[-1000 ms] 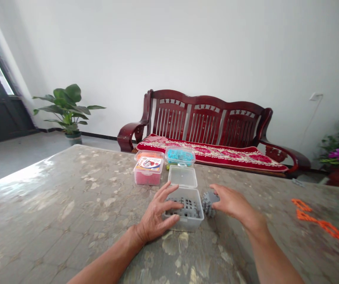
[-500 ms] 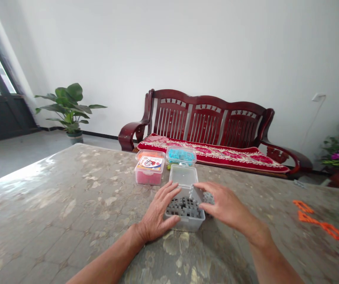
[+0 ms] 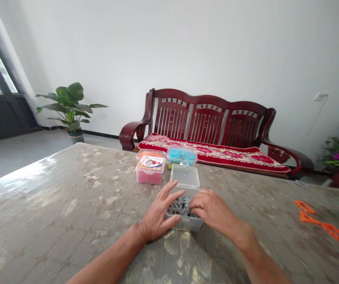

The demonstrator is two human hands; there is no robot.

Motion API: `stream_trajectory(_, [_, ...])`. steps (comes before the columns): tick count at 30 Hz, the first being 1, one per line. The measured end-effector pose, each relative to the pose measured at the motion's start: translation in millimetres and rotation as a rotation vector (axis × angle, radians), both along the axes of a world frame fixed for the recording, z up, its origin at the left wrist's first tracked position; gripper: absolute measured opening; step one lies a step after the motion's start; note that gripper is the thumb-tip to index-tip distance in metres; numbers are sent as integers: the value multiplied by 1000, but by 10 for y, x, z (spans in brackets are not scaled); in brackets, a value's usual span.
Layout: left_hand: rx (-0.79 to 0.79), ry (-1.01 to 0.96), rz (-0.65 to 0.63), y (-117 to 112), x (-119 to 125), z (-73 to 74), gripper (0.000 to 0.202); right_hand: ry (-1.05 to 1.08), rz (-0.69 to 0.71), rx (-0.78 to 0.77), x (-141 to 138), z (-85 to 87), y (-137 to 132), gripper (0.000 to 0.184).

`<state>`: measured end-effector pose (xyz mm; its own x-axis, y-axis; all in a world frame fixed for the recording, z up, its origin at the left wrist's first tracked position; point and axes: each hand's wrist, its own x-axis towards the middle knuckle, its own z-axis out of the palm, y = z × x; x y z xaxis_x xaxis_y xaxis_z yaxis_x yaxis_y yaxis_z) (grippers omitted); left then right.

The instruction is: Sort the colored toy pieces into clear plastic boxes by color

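Note:
A clear plastic box (image 3: 187,225) holding grey interlocking building pieces (image 3: 177,206) stands on the table in front of me, its lid (image 3: 184,176) tipped back at the far side. My left hand (image 3: 162,213) rests against the box's left side, fingers spread, thumb over the front rim. Over the right part of the box, my right hand (image 3: 212,207) has its fingers pinched together, and a lighter grey piece (image 3: 188,202) shows at the fingertips. The fingers partly hide the contents.
Behind the box are a tub of pink pieces (image 3: 149,176), an orange-filled tub (image 3: 148,152) and a blue-filled tub (image 3: 182,155). Orange linked pieces (image 3: 324,227) lie at the right on the patterned table (image 3: 98,221). A wooden bench (image 3: 205,118) stands beyond the table.
My right hand has moved left and down into the box, and its fingers have closed together. Grey pieces seen by that hand earlier are mostly hidden now. My left hand stays in place.

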<state>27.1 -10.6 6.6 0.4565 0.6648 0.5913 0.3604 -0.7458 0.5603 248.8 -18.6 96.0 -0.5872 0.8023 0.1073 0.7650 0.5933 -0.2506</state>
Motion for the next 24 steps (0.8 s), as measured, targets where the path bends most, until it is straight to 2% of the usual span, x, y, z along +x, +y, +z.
stream_trajectory(4, [3,20,-13,6,-9,4,57,46,37,-18,22,31,26,27])
stream_trajectory(6, [-13,20,-13,5,-10,14,61,123,4,-7,128,89,82,25])
stream_trajectory(8, [-27,16,-13,0,-8,24,65,170,-123,36,301,140,152,24])
stream_trajectory(10, [-34,11,-16,-4,-4,31,67,122,-280,58,501,147,212,27])
stream_trajectory(12, [-42,2,-17,-8,-1,34,67,22,-375,15,674,98,250,40])
stream_trajectory(14, [-48,-9,-17,-11,1,35,67,-64,-406,-53,779,15,270,52])
stream_trajectory(18, [-53,-13,-18,-14,-1,34,69,-120,-421,-100,791,-100,301,54])
stream_trajectory(24, [-64,-17,-11,-11,-4,20,75,-176,-416,-80,699,-84,309,42])
